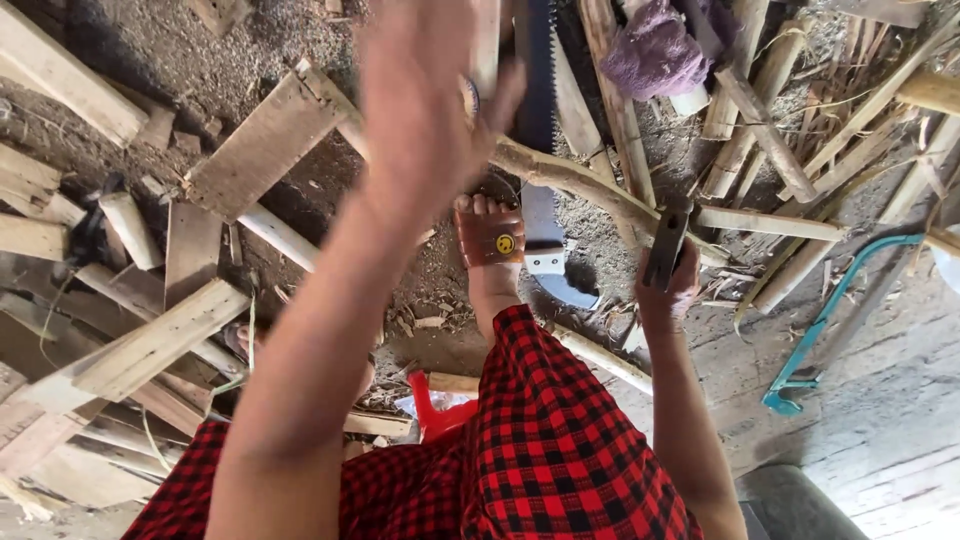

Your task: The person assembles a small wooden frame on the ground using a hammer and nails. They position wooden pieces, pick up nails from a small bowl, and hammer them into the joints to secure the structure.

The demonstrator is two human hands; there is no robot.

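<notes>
My right hand (668, 290) grips a hammer (667, 240), fingers closed round it. My left hand (425, 110) is raised, open, empty. The branch (590, 190) lies uncut under my foot (490, 235); the saw (540, 150) rests across it, untouched.

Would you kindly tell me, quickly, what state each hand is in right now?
Left hand: open, fingers spread, raised, holding nothing.
Right hand: closed around the dark metal hammer-like tool.
</notes>
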